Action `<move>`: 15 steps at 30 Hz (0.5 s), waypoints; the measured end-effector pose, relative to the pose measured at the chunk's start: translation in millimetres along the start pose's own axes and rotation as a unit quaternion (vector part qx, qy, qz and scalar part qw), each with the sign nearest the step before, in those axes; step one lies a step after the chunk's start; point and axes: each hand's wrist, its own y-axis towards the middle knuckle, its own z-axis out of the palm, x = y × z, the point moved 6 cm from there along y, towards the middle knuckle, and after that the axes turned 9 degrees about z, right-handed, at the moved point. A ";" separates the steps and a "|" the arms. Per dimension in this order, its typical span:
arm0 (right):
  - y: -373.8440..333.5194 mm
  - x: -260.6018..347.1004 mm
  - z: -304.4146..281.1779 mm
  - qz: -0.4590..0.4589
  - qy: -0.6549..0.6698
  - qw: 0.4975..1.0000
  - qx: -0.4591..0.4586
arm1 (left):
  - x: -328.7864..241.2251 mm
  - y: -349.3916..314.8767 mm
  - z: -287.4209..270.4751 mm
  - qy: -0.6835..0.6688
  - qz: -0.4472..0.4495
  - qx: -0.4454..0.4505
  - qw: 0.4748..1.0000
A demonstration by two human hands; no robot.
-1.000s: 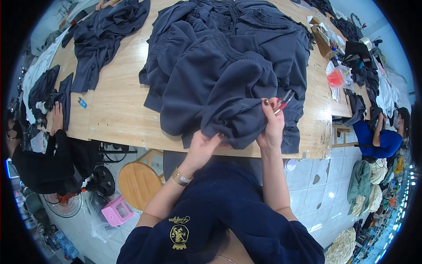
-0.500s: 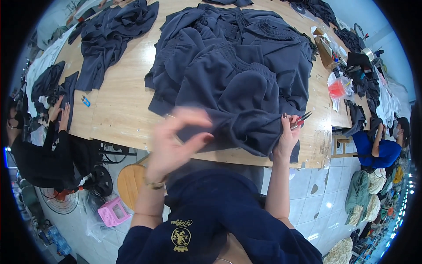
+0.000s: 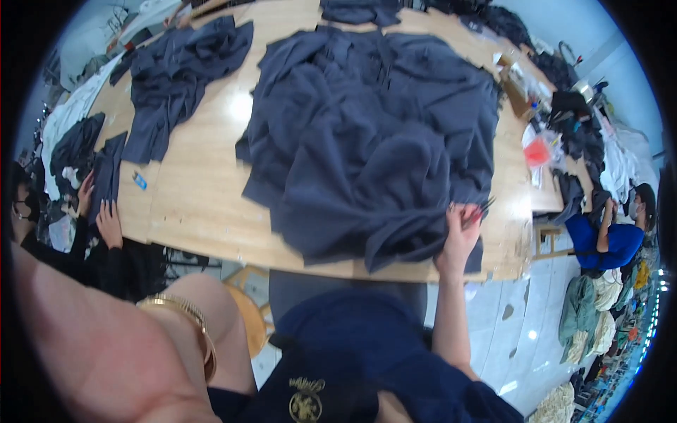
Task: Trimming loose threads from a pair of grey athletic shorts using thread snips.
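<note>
Red-handled thread snips (image 3: 481,213) are held in my right hand (image 3: 460,236), their dark tips pointing up and right. That closed hand rests at the right edge of a dark blue-grey garment (image 3: 367,204), which lies rumpled at the near side of the table. My left hand (image 3: 92,338) looms large and blurred at the lower left, very near the camera. Its fingers are out of the picture. A gold bracelet (image 3: 185,312) circles that wrist. Beneath the garment spreads a pile of similar dark clothing (image 3: 451,92).
The wooden table (image 3: 190,197) carries another dark garment (image 3: 169,84) and blue snips (image 3: 139,181) on the left. A cardboard box (image 3: 518,92) and a red-and-clear plastic bag (image 3: 537,150) lie at the right. One co-worker's hands (image 3: 108,224) touch cloth at left; another person (image 3: 603,236) sits at right.
My left hand has moved from above the garment toward the camera at lower left. The garment's gathered edge is no longer visible, and its cloth lies spread more toward the near left.
</note>
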 end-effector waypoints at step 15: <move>-7.9 -13.6 14.6 0.031 -0.023 0.999 0.036 | 9.9 4.1 32.5 0.046 -0.045 0.064 0.996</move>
